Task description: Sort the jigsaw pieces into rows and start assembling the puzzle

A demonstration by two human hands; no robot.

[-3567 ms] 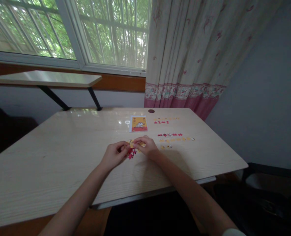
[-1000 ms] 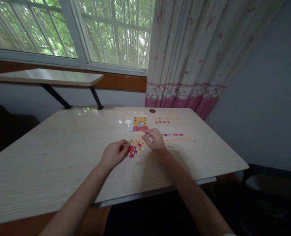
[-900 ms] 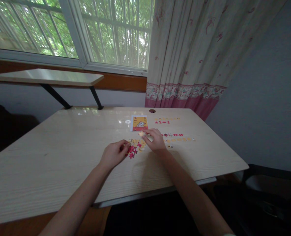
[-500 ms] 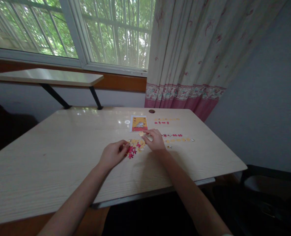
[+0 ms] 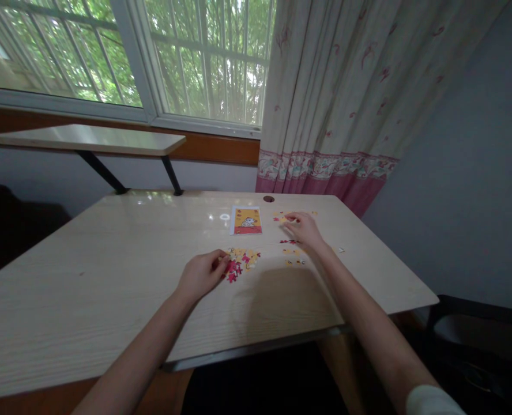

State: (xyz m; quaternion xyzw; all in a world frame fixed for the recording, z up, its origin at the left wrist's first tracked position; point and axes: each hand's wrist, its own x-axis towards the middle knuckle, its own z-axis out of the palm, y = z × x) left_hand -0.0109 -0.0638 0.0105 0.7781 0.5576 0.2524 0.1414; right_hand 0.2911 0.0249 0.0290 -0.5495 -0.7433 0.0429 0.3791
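Note:
A small cluster of joined red and yellow puzzle pieces lies mid-table on the pale wooden table. My left hand rests beside the cluster's left edge, fingers curled and touching it. My right hand reaches to the far right, over rows of loose puzzle pieces, fingertips pinched at a yellow piece in the farthest row. A small reference picture card with a cat on orange lies beyond the cluster.
A round cable hole sits at the table's far edge. A narrow shelf on black brackets runs under the window. A flowered curtain hangs at the back right. A dark chair stands right of the table.
My right hand left the cluster with a yellow piece and moved right and away to the farthest row of loose pieces. My left hand stayed at the cluster.

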